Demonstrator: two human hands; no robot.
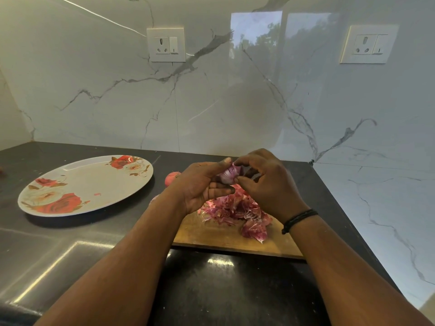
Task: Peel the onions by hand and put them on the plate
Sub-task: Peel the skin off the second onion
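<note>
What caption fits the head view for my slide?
Both hands, left hand and right hand, peel an onion above the skins; plate empty.

White marble wall [211,102] with grey veins runs behind the dark, glossy table [94,255] and turns along its right edge. Two white sockets sit on the wall, one [166,44] above the table's back edge, another [368,44] toward the right. The polished stone reflects a bright window with trees [270,43]. Pale light glints off the table's front.
</note>
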